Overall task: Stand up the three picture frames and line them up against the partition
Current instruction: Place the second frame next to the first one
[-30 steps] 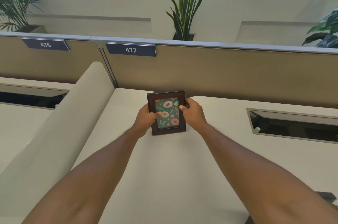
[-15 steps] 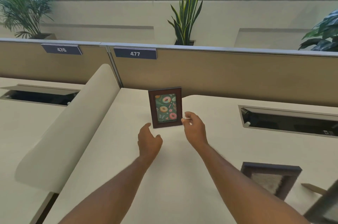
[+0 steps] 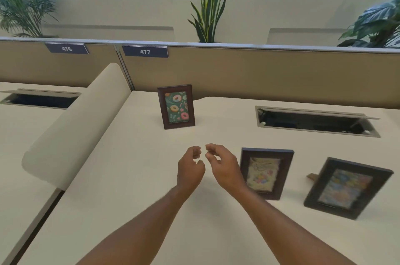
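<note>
I am pulling my left hand (image 3: 190, 169) and right hand (image 3: 224, 168) back empty, grip released; the donut frame (image 3: 176, 106) is standing beyond them near the partition (image 3: 270, 74), two frames (image 3: 265, 172) lying rightward.

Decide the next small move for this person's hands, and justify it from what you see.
Probably the right hand reaches for the nearer dark wooden frame lying flat beside it. The doughnut-print frame already stands near the tan partition, both hands are empty, and another dark frame also lies flat.
</note>
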`<action>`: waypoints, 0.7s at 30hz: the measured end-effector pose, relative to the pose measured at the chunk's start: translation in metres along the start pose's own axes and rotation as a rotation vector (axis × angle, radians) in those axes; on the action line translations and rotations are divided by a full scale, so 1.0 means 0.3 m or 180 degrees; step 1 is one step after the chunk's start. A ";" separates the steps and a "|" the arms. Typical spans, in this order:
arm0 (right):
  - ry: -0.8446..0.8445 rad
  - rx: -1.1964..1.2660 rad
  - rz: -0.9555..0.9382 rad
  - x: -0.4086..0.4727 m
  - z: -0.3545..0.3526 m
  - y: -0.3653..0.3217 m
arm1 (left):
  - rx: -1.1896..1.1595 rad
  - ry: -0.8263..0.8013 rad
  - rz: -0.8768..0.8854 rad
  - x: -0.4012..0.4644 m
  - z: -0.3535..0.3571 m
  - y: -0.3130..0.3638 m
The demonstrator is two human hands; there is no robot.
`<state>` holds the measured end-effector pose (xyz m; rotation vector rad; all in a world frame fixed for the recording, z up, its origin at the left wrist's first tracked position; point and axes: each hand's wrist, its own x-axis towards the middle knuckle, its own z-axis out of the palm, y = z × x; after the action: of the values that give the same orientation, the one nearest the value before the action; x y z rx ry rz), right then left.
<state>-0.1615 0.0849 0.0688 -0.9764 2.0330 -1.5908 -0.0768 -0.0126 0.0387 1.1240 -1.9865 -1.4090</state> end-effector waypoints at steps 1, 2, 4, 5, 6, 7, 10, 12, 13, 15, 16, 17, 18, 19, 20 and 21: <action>-0.0023 -0.0008 -0.0027 -0.036 -0.032 0.009 | -0.0026 -0.0080 -0.0004 -0.029 0.026 0.008; -0.0026 0.0004 -0.0033 -0.063 -0.054 0.014 | -0.0029 -0.0146 -0.0007 -0.048 0.043 0.012; -0.0015 0.0024 -0.0028 -0.116 -0.105 0.032 | -0.0029 -0.0259 -0.0020 -0.084 0.083 0.021; -0.0015 -0.0001 -0.0021 -0.140 -0.134 0.044 | -0.0054 -0.0299 -0.0037 -0.101 0.104 0.027; -0.0010 -0.0014 0.0002 -0.160 -0.158 0.055 | -0.0078 -0.0336 -0.0051 -0.113 0.121 0.033; -0.0005 -0.0022 0.0042 -0.182 -0.194 0.072 | -0.0096 -0.0372 -0.0065 -0.131 0.146 0.041; 0.0092 -0.0104 0.0185 -0.230 -0.294 0.128 | -0.0101 -0.0461 -0.0084 -0.166 0.204 0.061; 0.0203 -0.0228 0.0296 -0.255 -0.358 0.160 | -0.0140 -0.0548 -0.0114 -0.183 0.237 0.077; 0.0269 -0.0308 0.0343 -0.264 -0.388 0.173 | -0.0179 -0.0607 -0.0144 -0.189 0.254 0.086; 0.0464 -0.0506 0.0523 -0.275 -0.439 0.196 | -0.0280 -0.0735 -0.0222 -0.201 0.283 0.103; 0.0613 -0.0621 0.0674 -0.275 -0.463 0.207 | -0.0315 -0.0782 -0.0257 -0.207 0.297 0.111; 0.0792 -0.0753 0.0860 -0.272 -0.481 0.216 | -0.0324 -0.0810 -0.0279 -0.210 0.305 0.118; 0.0972 -0.0876 0.1038 -0.268 -0.498 0.225 | -0.0323 -0.0827 -0.0296 -0.212 0.314 0.122; 0.1118 -0.0969 0.1159 -0.261 -0.512 0.232 | -0.0325 -0.0845 -0.0317 -0.212 0.323 0.125; 0.1205 -0.0996 0.1224 -0.253 -0.524 0.238 | -0.0348 -0.0866 -0.0347 -0.209 0.332 0.127; 0.1234 -0.0954 0.1256 -0.245 -0.530 0.241 | -0.0385 -0.0887 -0.0377 -0.206 0.340 0.128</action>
<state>-0.2381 0.2554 0.0371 -0.3249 2.5841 -1.3620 -0.1316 0.1000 0.0416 1.0542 -2.0123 -1.8075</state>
